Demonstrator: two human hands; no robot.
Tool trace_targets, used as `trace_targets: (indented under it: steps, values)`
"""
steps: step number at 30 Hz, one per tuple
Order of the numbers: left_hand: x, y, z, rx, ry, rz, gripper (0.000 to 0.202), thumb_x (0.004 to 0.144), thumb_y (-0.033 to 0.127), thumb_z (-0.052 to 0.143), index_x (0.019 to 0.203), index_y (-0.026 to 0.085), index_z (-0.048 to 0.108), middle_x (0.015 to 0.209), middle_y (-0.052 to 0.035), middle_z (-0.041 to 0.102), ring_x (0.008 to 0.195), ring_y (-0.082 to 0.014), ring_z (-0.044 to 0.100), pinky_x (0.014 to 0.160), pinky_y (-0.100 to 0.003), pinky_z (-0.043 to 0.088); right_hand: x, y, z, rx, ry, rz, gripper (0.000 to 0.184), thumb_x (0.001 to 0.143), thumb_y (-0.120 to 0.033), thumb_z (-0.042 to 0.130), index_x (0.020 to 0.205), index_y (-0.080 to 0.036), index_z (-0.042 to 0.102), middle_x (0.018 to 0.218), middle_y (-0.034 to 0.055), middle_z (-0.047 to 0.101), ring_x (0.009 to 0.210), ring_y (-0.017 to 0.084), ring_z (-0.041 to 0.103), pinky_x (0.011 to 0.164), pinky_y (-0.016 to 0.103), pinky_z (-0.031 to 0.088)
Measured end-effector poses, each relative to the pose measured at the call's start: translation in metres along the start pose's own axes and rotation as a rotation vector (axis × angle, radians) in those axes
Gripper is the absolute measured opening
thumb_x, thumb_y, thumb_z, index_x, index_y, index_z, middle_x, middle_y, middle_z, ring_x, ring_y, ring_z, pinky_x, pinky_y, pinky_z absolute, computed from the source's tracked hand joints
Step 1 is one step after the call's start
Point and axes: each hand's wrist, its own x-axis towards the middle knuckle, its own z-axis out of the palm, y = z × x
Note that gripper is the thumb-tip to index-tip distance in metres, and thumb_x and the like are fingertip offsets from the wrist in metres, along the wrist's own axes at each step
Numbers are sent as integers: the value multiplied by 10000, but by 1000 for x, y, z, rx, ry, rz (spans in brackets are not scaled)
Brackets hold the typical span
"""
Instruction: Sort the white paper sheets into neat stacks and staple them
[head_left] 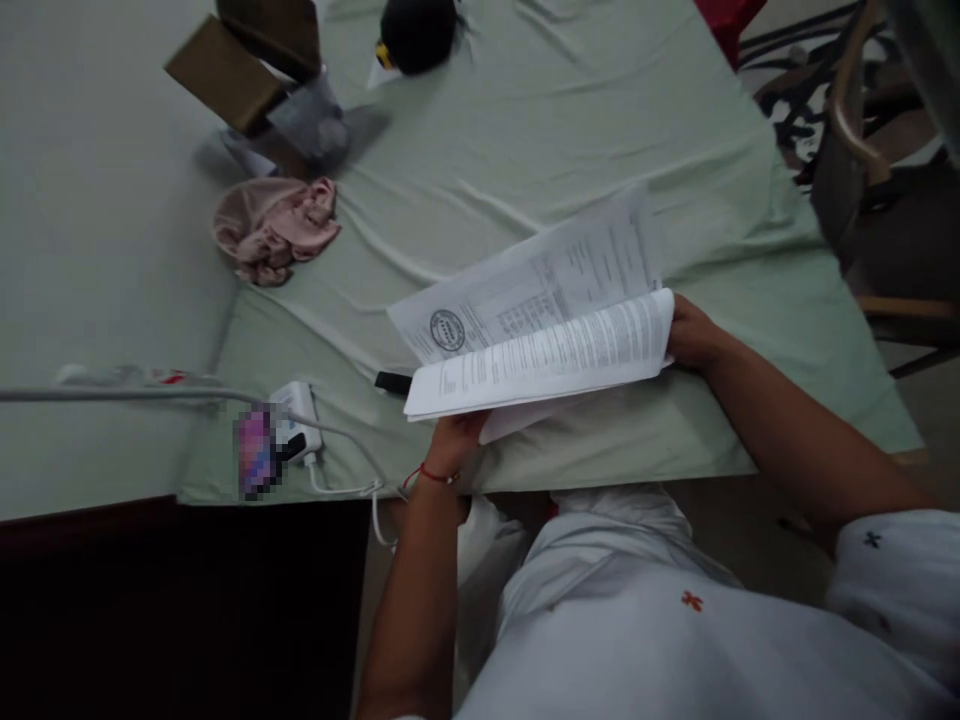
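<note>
Fingers (459, 426) of left hand (452, 440) and right hand (694, 335) hold one paper sheaf (540, 345).

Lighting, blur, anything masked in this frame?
Head view: dim, flat light, soft shadows beside the cardboard box; the box itself is blurred; print on the papers is too soft to read; a pixelated patch sits beside the white charger.

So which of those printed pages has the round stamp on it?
The rear sheet, farther from the person, carries the round stamp at its left end. The front sheet, gripped by the left hand and right hand, shows only text lines.
</note>
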Motion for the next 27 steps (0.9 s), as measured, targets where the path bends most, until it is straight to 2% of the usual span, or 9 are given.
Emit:
trace_targets:
  steps: [2,5,7,9,13,16,19,22,27]
  values:
    - [-1,10,-1,-27,-42,-72,387,765,526,855,1005,234,772,1156,-127,768,1244,-365,659,1111,-569,502,1,0,3,86,19,14,323,566,-422,916,781,-249,748,782,2,766,835,270,752,819,460,642]
    - [-8,31,4,-120,-88,-197,484,828,641,741,1082,230,746,1054,-131,782,981,-331,752,724,-427,621,3,1,7,159,49,19,321,537,-386,927,765,-247,748,755,-6,761,808,252,753,804,425,637]
    - [-14,44,13,-307,-124,-386,607,868,736,637,1160,209,707,948,-113,768,678,-252,728,434,-302,478,4,1,7,162,64,39,326,536,-390,939,760,-249,748,736,-5,753,784,238,744,766,390,629]
    - [-20,53,24,-469,-108,-558,643,767,762,744,1041,182,700,766,-54,702,474,-155,595,330,-231,305,4,0,6,146,59,87,356,557,-451,949,754,-243,738,705,1,734,724,221,719,677,346,606]
    - [-27,60,41,-510,32,-588,634,525,503,997,972,174,689,836,-4,705,490,-51,480,351,-161,282,3,-3,3,70,46,191,571,649,-738,860,641,-218,624,564,14,606,479,134,513,423,262,377]
    - [-30,57,43,-444,99,-575,608,497,428,1001,946,156,694,785,9,692,492,-47,456,368,-165,315,2,-3,1,11,51,221,684,720,-873,719,577,-224,553,508,26,523,431,116,414,392,278,276]
    - [-35,52,37,-416,134,-535,558,514,423,988,900,153,689,693,34,636,475,-50,434,368,-171,322,-1,-4,-1,-7,-10,219,634,754,-839,722,650,-219,643,602,57,621,495,148,510,456,300,393]
    - [-39,45,29,-408,183,-504,564,541,466,978,926,161,701,698,30,630,490,-64,458,368,-172,346,-6,-5,-4,11,-146,195,494,721,-686,848,818,-211,756,821,75,751,709,221,683,662,362,558]
    - [-42,37,23,-389,231,-498,615,607,559,946,1019,156,732,834,-44,704,594,-119,572,399,-190,432,-8,-13,-1,61,-189,186,460,666,-565,923,903,-197,781,943,74,791,870,260,738,797,400,605]
